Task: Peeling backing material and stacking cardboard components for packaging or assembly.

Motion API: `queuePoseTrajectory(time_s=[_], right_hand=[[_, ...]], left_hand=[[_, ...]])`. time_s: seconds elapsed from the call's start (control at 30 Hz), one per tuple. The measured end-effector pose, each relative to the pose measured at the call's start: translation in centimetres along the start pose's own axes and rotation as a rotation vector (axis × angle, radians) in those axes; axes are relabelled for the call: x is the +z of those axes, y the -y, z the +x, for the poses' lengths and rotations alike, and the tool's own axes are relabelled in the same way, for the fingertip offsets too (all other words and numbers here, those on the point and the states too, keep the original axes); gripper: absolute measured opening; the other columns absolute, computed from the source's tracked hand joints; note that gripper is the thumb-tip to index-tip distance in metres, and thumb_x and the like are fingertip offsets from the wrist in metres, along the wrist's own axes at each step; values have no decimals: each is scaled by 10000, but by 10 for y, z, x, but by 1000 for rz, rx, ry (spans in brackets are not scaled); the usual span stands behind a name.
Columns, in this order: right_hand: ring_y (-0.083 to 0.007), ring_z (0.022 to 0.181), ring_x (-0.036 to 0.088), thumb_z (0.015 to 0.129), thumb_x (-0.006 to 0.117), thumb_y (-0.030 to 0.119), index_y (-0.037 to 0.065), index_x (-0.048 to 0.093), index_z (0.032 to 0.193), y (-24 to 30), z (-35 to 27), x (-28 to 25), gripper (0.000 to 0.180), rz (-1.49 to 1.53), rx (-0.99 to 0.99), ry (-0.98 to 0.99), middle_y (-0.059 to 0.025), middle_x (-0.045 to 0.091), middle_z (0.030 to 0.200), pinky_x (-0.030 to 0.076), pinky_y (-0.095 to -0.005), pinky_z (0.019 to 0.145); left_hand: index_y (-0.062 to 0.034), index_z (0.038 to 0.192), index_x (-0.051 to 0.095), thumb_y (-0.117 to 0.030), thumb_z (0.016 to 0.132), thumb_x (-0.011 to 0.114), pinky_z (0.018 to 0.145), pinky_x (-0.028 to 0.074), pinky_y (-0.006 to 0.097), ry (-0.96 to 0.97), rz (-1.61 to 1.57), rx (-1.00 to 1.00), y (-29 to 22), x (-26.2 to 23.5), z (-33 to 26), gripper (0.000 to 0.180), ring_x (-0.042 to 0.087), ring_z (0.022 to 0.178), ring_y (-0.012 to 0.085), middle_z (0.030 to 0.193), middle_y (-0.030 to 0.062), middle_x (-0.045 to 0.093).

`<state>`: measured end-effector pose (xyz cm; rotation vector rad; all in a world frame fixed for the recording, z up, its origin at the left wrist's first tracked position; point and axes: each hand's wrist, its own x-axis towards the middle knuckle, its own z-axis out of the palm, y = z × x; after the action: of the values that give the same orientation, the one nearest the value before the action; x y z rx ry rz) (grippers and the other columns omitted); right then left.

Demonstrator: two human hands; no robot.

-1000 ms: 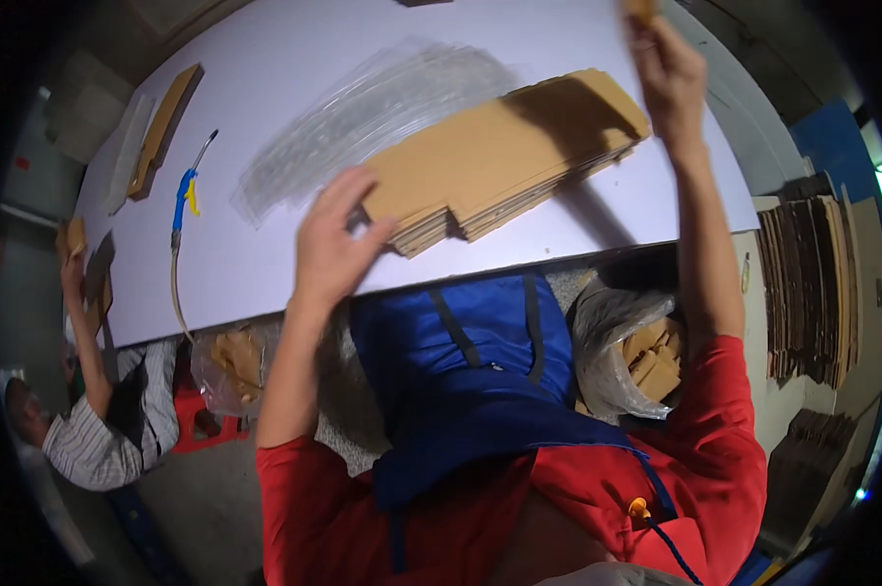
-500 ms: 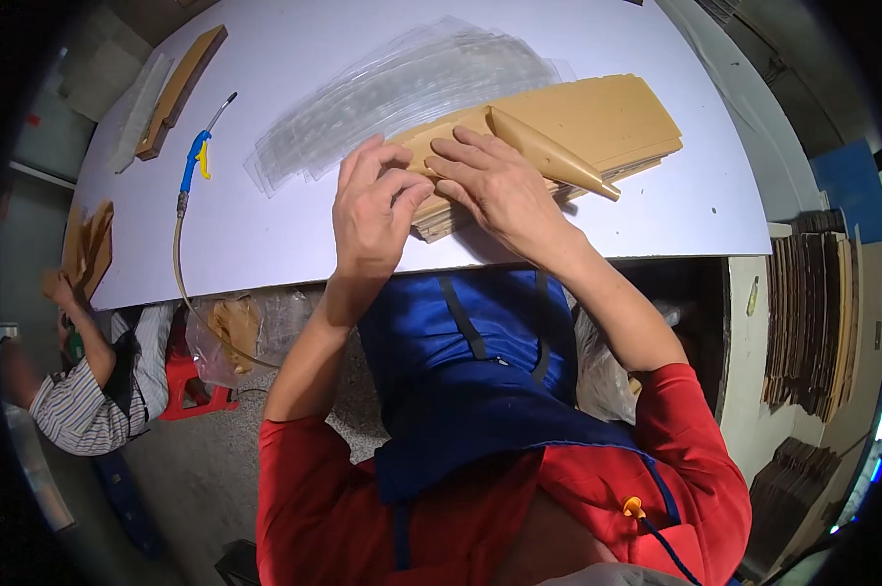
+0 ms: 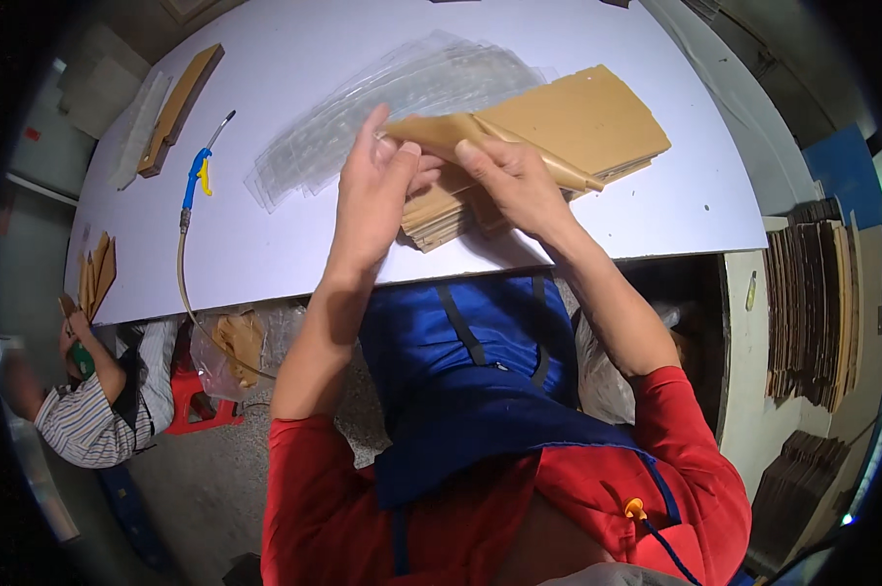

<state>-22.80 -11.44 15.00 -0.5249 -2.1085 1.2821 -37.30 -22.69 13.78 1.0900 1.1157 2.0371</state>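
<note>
Left hand (image 3: 374, 190) & right hand (image 3: 511, 181) raised, fingers pinching.

This is a packing workshop or small factory floor. A big white worktable (image 3: 265, 244) carries a stack of flat brown cardboard blanks (image 3: 577, 127) and a fan of clear plastic bags (image 3: 402, 107). A blue and yellow air gun (image 3: 199, 176) lies on it, its hose (image 3: 182, 283) trailing off the edge. More cardboard stands in piles (image 3: 812, 313) by the wall at the right, and another pile (image 3: 802, 479) sits lower down. The floor (image 3: 197, 488) is bare concrete. A second worker (image 3: 89, 420) in a striped shirt sits on a red stool (image 3: 202, 405) beside the table.
</note>
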Motion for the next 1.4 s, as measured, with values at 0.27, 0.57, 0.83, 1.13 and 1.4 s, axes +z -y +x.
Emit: queuePoseTrajectory(time_s=[0.27,0.57,0.83,1.13,1.4], right_hand=[[-268,1149,625,1039,640,260,-27,547,1375,-13,23,-106,452,1019,-25,-515,-157,579,1313,545,-378,1036],[-294,1103,678,950,688,147,-48,613,1244,-62,44,-359,362,1084,-171,-771,-197,652,1238,602,-390,933],[-316,986,736,877,734,40,-42,667,1159,-72,44,-570,302,867,-411,-1005,-200,727,1124,637,-449,846],[-201,979,703,1030,629,344,-45,706,1211,23,16,-445,437,152,-606,-1341,-131,736,1133,573,-315,832],[-204,916,650,1007,620,158,83,737,1256,6,42,-150,285,-425,-615,-582,-64,747,1079,509,-291,809]], left_hand=[[52,1595,178,-44,1035,553,788,641,248,-25,-124,23,6,-2,1,680,739,998,249,1389,267,576],[41,1588,234,-3,1004,569,723,656,227,-140,-157,8,-17,-99,7,674,754,883,216,1352,266,611],[43,1569,293,-50,1015,553,666,595,169,-168,12,68,-22,-127,43,618,735,871,166,1348,253,612],[26,1547,368,-148,1006,594,1001,521,341,-574,894,468,-1,-157,46,611,636,1189,299,1437,225,568],[-39,1209,726,-218,864,780,1104,468,392,88,1188,513,43,-58,-18,392,554,1365,317,1376,102,663]])
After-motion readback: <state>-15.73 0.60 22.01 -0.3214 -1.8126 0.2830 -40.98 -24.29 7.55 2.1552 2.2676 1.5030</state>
